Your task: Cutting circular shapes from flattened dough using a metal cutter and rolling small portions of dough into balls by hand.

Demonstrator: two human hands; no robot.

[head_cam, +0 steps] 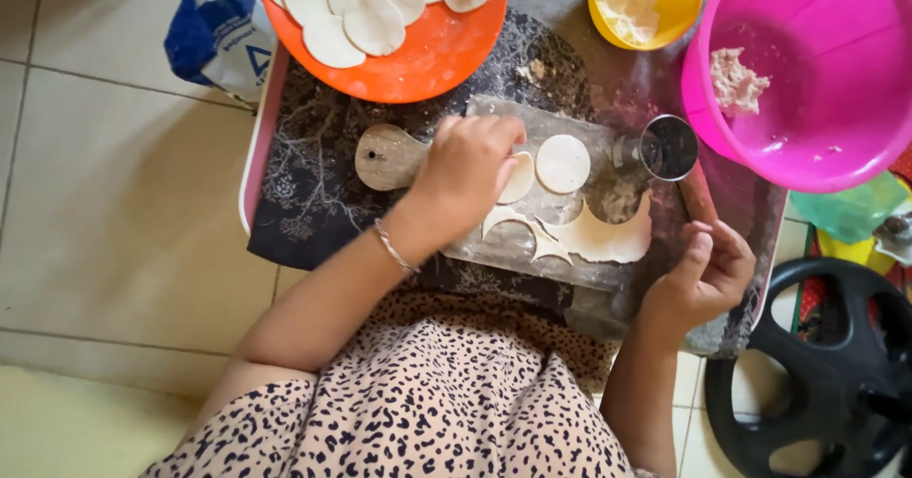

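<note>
Head view: your left hand (465,169) is pinching a dough circle (519,178) on the board (399,155), beside another circle (562,163) and the metal cutter (668,146). Your right hand (705,274) is resting half-curled and empty at the tray edge (258,136).

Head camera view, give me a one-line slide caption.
Left hand lifts a cut dough round off a board; right hand rests open beside the leftover dough sheet.
</note>
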